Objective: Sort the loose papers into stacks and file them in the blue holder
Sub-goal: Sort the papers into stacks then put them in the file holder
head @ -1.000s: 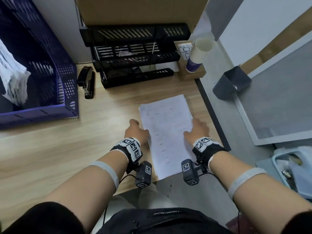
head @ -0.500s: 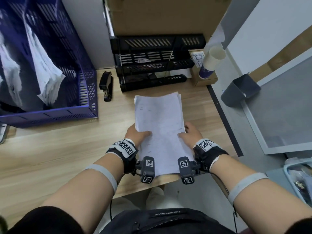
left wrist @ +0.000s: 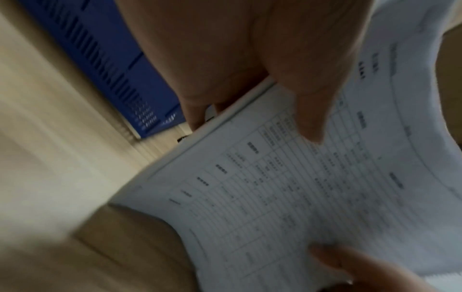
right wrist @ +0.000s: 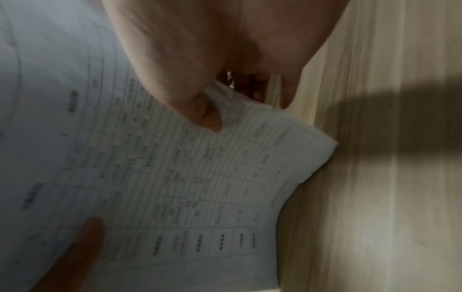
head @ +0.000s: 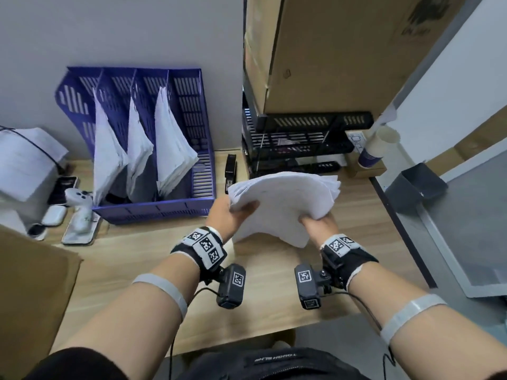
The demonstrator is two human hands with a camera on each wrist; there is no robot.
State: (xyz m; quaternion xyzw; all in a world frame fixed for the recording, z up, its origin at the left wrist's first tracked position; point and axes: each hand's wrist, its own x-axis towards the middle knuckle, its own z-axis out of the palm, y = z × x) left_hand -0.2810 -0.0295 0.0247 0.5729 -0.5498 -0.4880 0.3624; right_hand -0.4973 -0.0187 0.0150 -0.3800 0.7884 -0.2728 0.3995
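Head view: both hands hold one stack (head: 285,198) of white papers above the desk (head: 263,272), clear of its surface. The left hand (head: 229,215) grips the stack's near left corner, thumb on top, fingers beneath. The right hand (head: 318,223) grips the near right edge likewise. The stack sags between the two grips and its far end fans out slightly. The blue holder (head: 153,204) stands at the back left of the desk against the wall, just left of the stack and apart from it. Three of its slots each carry a leaning sheaf of paper; the rightmost slot shows only its slatted wall. A black stapler (head: 230,171) lies between the holder and a black tray rack (head: 301,144). A cardboard box (head: 329,50) sits on the rack. A paper cup (head: 377,149) lies tilted at the rack's right end. Small devices lie left of the holder.

Left wrist view, blurred: the left hand (left wrist: 250,59) pinches the stack (left wrist: 312,187), thumb pressed on a printed table form. The right thumb (left wrist: 350,264) shows at the lower edge. The holder (left wrist: 112,75) is behind.

Right wrist view, blurred: the right hand (right wrist: 212,49) pinches the stack (right wrist: 162,177) near its corner, thumb on top. The desk (right wrist: 375,177) lies below.
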